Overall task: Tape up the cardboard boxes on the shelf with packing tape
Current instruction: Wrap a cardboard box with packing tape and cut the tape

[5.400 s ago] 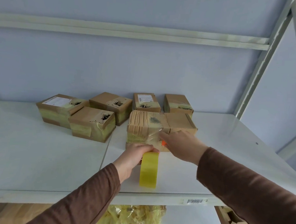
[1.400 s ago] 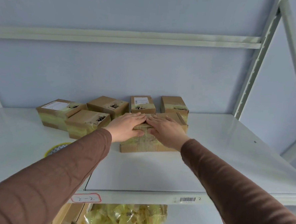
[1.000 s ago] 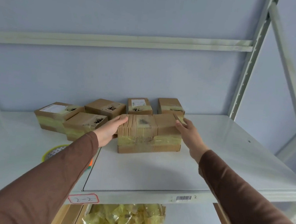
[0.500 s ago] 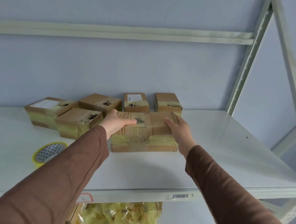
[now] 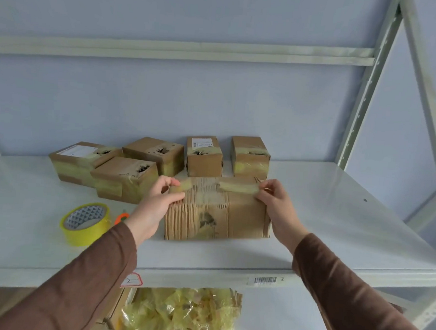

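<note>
A worn, creased cardboard box stands on the white shelf, its broad face turned toward me and a yellowish tape band along its upper edge. My left hand grips its left end, thumb on the front and fingers curled over the top corner. My right hand holds the right end, fingers pinching the upper right corner. A roll of yellow packing tape lies flat on the shelf to the left, apart from both hands.
Several smaller taped boxes sit at the back of the shelf by the blue wall. A small orange cutter lies beside the tape roll. A bag of yellow scraps fills the level below. A steel upright rises at right.
The tape roll, earlier in my left hand, now lies on the shelf. Both hands pressed the box top, then took its ends and tipped it so a broad face points at me.
</note>
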Demonstrator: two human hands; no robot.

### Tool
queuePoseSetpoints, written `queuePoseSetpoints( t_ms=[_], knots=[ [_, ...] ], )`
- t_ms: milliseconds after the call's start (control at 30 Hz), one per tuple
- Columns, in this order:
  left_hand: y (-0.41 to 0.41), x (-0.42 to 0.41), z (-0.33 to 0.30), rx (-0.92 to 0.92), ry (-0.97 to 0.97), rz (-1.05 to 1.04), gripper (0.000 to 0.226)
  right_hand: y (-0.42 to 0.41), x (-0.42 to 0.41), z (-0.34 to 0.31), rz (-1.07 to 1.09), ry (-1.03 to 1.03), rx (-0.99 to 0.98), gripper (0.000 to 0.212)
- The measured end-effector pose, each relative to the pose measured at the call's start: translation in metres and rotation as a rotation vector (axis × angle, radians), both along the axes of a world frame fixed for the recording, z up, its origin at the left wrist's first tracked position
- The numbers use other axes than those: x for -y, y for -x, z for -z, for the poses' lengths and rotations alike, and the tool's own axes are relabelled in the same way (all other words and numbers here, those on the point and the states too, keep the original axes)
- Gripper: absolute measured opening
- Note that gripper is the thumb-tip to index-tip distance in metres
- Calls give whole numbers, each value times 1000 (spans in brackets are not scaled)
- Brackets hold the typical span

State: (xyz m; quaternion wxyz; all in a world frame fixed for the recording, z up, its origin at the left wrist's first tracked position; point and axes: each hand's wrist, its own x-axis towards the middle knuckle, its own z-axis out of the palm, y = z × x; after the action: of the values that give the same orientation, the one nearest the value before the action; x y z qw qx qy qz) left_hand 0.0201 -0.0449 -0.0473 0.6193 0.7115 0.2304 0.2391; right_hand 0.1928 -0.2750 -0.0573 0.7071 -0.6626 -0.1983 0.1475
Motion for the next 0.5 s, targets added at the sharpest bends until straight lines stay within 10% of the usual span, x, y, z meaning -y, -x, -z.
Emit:
queuePoseSetpoints(
  t_ms=[167,500],
  knots=[
    [5,2,-20,-96,-124,172,68,-3,9,-8,-109,238,295,45],
    [-21,-13,-10,-614,-1086,369,53,5,-9,-31,-526,1000,1081,68]
  ],
)
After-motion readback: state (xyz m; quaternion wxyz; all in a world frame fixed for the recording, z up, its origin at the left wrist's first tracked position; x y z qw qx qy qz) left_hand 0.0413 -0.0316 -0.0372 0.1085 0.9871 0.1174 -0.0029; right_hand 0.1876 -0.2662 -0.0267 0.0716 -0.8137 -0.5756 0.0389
